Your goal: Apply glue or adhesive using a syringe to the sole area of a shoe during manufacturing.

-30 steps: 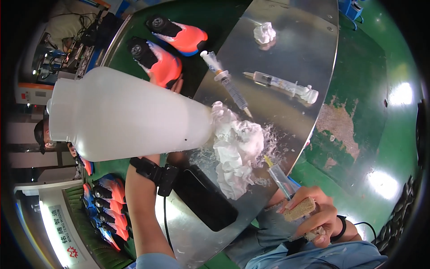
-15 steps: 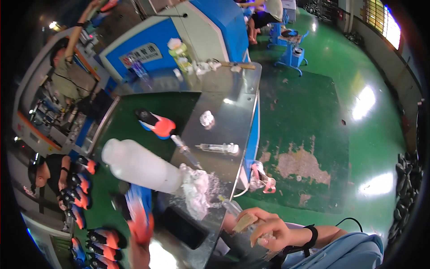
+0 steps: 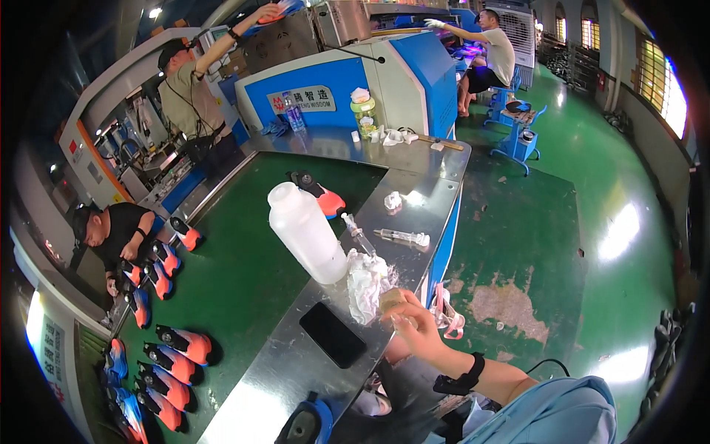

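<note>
My right hand reaches in from the lower right, closed on a small tan block. It hovers beside a crumpled white cloth near the metal table's edge. At the lower edge a dark shoe with blue trim shows only in part. My left hand is out of sight. A large white plastic bottle stands next to the cloth, with a black phone lying nearer to me. Two syringes rest on the metal beyond the cloth.
A black and orange shoe sits on the green surface behind the bottle. Several matching shoes line the left. Two co-workers are at the left and another at the far right. A yellow-green jar stands by the machine.
My view has shifted, so the table sits farther right. The left hand and the shoe in it have dropped toward the lower edge; the hand has left view. My right hand with the block is nearer the cloth.
</note>
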The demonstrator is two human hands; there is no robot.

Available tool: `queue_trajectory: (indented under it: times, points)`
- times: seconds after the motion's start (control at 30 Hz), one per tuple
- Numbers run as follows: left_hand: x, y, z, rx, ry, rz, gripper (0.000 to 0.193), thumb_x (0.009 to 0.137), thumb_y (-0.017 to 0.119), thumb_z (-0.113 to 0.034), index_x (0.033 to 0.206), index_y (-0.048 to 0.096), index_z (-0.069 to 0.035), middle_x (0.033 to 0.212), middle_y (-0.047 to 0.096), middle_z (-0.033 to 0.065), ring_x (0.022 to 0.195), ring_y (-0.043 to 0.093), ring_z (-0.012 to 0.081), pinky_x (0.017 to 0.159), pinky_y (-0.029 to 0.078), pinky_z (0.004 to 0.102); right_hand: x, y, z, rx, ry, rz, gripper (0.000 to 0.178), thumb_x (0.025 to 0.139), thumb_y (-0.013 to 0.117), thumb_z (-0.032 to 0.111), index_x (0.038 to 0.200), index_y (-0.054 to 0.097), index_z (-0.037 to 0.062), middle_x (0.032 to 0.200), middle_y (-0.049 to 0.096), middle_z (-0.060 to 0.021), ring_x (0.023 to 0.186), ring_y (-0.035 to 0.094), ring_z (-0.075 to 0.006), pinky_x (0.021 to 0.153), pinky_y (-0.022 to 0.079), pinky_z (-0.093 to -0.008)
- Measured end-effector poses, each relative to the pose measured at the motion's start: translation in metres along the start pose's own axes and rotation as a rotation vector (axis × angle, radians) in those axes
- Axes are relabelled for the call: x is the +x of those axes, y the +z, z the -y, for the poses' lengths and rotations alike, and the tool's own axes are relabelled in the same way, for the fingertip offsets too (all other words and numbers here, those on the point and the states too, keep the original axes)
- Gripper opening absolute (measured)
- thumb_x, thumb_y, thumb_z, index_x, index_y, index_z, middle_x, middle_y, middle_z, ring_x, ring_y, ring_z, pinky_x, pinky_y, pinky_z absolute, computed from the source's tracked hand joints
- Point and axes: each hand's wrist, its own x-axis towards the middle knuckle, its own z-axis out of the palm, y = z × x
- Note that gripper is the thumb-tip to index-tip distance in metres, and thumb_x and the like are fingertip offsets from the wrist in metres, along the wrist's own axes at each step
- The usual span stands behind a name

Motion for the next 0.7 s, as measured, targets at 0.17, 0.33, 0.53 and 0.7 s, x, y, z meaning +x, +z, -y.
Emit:
queue_trajectory:
  times: [0.17, 0.33, 0.53, 0.7]
  points:
    - [-0.001, 0.022, -0.037, 0.268, 0.286, -0.173, 0.036, 0.092, 0.052, -0.025, 0.112, 0.052, 0.005, 0.107, 0.058, 0.0142, 0.092, 0.054, 0.0175, 0.081, 0.043, 0.0293, -0.029, -0.002, 0.006, 0.156, 0.120, -0.054, 0.019, 0.088, 0.051, 0.015, 0.085, 0.062, 0.0006, 0.109, 0.053, -0.0127, 0.103, 0.048, -0.0231, 0.091, 0.037, -0.0351]
    - [0.035, 0.093, -0.073, -0.181, 0.429, -0.066, 0.041, 0.087, 0.054, -0.020, 0.120, 0.043, 0.002, 0.112, 0.049, 0.0108, 0.098, 0.050, 0.0197, 0.088, 0.040, 0.0311, -0.015, -0.013, 0.076, 0.308, -0.028, 0.275, 0.054, 0.091, 0.036, 0.047, 0.076, 0.059, -0.0001, 0.098, 0.056, -0.0199, 0.097, 0.049, -0.0311, 0.085, 0.040, -0.0409]
    - [0.064, 0.135, -0.107, -0.052, 0.913, 0.317, 0.045, 0.078, 0.062, -0.033, 0.102, 0.052, 0.004, 0.093, 0.064, 0.0146, 0.082, 0.059, 0.0188, 0.075, 0.047, 0.0297, -0.008, 0.002, 0.122, 0.759, 0.082, 0.485, 0.063, 0.088, 0.031, 0.057, 0.054, 0.054, 0.0089, 0.079, 0.048, -0.0129, 0.063, 0.052, -0.0280, 0.062, 0.049, -0.0404]
    - [0.060, 0.132, -0.106, -0.108, 0.921, 0.400, 0.045, 0.075, 0.067, -0.030, 0.101, 0.052, 0.004, 0.093, 0.065, 0.0154, 0.082, 0.063, 0.0203, 0.073, 0.050, 0.0284, -0.010, 0.026, 0.127, 0.988, 0.196, 0.532, 0.061, 0.087, 0.041, 0.054, 0.047, 0.056, 0.0107, 0.090, 0.045, -0.0096, 0.056, 0.056, -0.0268, 0.059, 0.051, -0.0373]
